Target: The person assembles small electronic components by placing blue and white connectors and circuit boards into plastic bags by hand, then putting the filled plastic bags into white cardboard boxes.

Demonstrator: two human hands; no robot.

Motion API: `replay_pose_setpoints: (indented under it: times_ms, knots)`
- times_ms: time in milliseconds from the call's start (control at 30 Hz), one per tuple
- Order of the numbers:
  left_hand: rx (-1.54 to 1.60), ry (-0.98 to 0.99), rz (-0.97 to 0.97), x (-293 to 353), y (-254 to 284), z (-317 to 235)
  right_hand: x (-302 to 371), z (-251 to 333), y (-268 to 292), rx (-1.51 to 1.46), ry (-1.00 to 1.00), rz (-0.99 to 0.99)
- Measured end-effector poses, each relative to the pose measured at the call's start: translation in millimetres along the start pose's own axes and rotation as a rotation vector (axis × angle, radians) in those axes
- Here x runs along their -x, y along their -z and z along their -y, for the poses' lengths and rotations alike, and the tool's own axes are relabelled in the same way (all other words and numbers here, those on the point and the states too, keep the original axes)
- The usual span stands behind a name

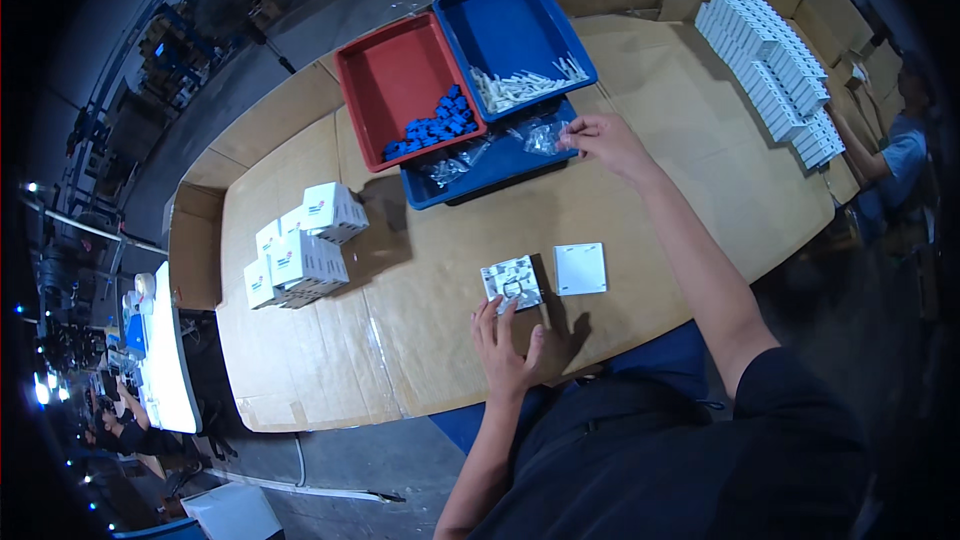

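My left hand (pixel 505 345) has its fingers spread, the tips touching the near edge of a white plastic box base (pixel 511 283) with moulded fittings inside. Beside that base, to its right, lies a flat square white cover (pixel 581 269). My right hand (pixel 606 142) reaches to the front of the lower blue tray (pixel 480 176), its fingers pinched on a small clear plastic bag (pixel 545 137). What the bag contains is too small to make out. More clear bags (pixel 447 172) lie in the same tray.
A red tray (pixel 395 70) holds blue connector-like parts; a blue tray (pixel 505 25) holds white stick-shaped parts. Small white cartons (pixel 305 250) are stacked on the left. Rows of white boxes (pixel 770 60) stand at the far right, near another person (pixel 900 150). Cardboard walls (pixel 265 135) edge the table.
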State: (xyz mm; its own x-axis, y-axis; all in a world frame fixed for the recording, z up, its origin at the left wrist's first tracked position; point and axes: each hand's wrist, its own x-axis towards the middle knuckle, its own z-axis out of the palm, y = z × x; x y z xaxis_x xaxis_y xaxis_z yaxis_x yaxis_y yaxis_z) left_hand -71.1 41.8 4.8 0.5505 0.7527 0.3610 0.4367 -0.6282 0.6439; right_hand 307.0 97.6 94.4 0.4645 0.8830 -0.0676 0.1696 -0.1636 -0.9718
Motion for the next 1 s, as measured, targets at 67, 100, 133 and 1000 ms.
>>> replay_pose_setpoints:
  times_ms: [67,100,133,1000]
  knots:
    - [0.005,-0.007,-0.01,1.4,2.1,-2.7,44.1,22.4,0.6,-0.118,-0.025,-0.004]
    - [0.037,-0.011,0.004,1.2,1.2,-2.0,62.3,19.9,4.1,-0.115,-0.028,-0.007]
    - [0.061,-0.011,0.012,-1.0,2.0,-3.3,77.6,15.8,9.2,-0.196,-0.074,-0.019]
    - [0.539,0.258,-0.073,-53.0,4.1,-135.4,243.5,-6.1,4.4,-0.522,-0.173,0.073]
